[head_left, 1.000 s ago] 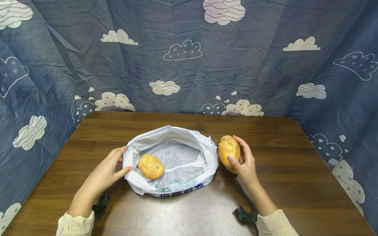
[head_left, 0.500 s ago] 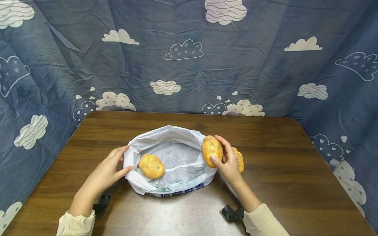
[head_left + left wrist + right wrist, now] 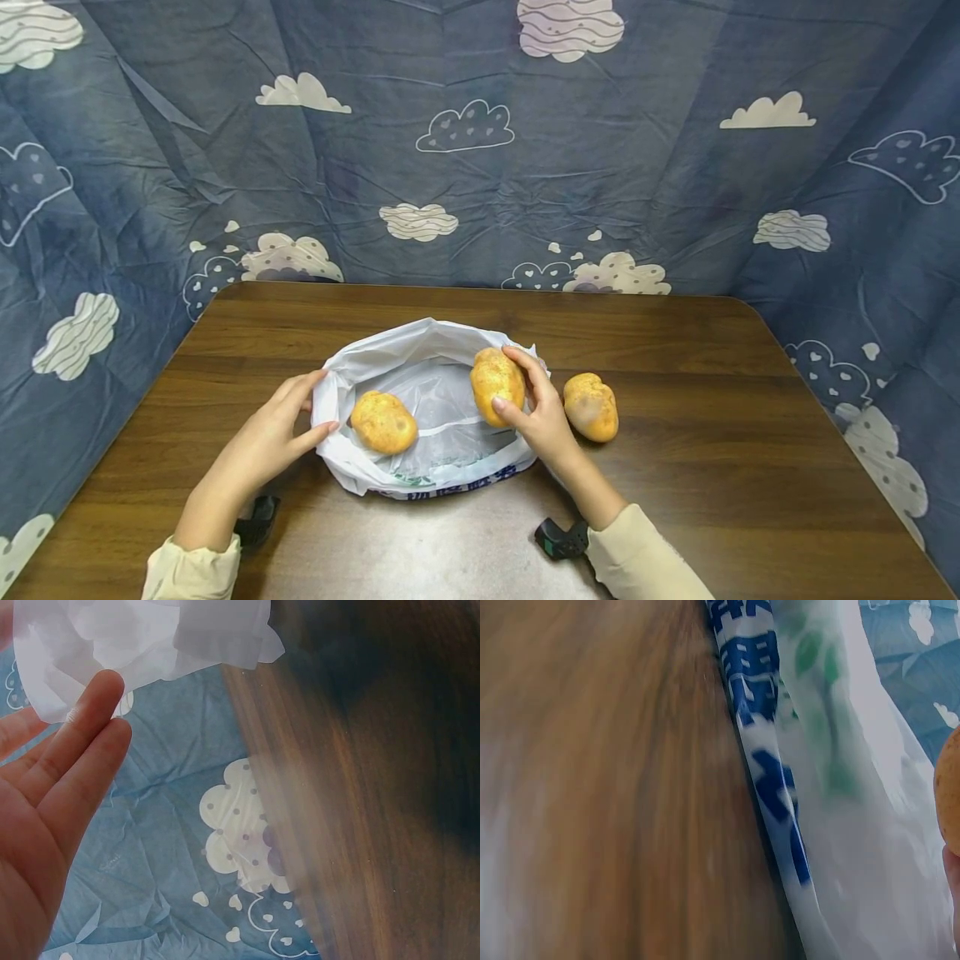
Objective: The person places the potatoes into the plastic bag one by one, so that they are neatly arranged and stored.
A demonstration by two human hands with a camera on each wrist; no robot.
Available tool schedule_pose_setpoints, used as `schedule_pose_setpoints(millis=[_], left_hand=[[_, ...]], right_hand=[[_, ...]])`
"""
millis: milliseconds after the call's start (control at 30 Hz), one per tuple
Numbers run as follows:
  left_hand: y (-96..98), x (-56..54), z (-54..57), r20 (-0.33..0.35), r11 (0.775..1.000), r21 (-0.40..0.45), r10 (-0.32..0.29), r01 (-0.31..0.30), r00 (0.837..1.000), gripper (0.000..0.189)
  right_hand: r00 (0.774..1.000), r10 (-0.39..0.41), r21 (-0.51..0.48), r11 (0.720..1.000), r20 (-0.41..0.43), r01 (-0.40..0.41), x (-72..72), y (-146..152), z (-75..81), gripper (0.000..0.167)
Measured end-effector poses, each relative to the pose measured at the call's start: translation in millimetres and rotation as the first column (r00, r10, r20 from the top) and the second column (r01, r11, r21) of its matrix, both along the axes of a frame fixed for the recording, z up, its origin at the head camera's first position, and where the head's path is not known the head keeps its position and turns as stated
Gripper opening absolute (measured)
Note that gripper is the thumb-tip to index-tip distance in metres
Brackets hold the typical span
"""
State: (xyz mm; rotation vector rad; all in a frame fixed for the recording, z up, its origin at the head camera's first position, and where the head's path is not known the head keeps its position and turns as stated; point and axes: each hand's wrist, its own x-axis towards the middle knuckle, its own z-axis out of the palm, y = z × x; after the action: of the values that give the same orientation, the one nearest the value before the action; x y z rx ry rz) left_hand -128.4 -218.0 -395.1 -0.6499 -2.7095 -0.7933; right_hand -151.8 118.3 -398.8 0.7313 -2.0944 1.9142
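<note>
A white plastic bag lies with its mouth spread wide on the table. My left hand holds the bag's left rim, thumb and fingertips at the edge; in the left wrist view the other fingers stretch out beside the plastic. One potato rests inside the bag at the left. My right hand grips a second potato over the right part of the bag's mouth. That potato shows only at the edge of the right wrist view. A third potato lies on the table, right of the bag.
The brown wooden table reaches back to a blue cloth printed with clouds. Black wrist devices sit under both wrists, the right one low over the table.
My right hand has carried its potato leftward, from beside the bag to over its mouth, uncovering the third potato on the table. The left hand stays at the rim.
</note>
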Motion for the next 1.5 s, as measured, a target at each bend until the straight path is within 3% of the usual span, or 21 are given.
schedule_pose_setpoints(millis=[467, 767, 1500], left_hand=[[0.5, -0.7, 1.3, -0.009, 1.000, -0.001, -0.003, 0.003, 1.000, 0.064], [1.3, -1.9, 0.6, 0.006, 1.000, 0.004, 0.002, -0.002, 1.000, 0.064], [-0.2, -0.6, -1.5, -0.007, 1.000, 0.006, 0.004, -0.004, 1.000, 0.064]], right_hand=[[0.994, 0.060, 0.083, 0.994, 0.091, -0.067, -5.4, -32, -1.2, 0.058], [0.990, 0.111, 0.119, 0.985, 0.091, -0.121, -9.4, -49, -8.8, 0.057], [0.969, 0.153, 0.227, 0.954, 0.194, -0.196, -13.5, -60, -18.2, 0.055]])
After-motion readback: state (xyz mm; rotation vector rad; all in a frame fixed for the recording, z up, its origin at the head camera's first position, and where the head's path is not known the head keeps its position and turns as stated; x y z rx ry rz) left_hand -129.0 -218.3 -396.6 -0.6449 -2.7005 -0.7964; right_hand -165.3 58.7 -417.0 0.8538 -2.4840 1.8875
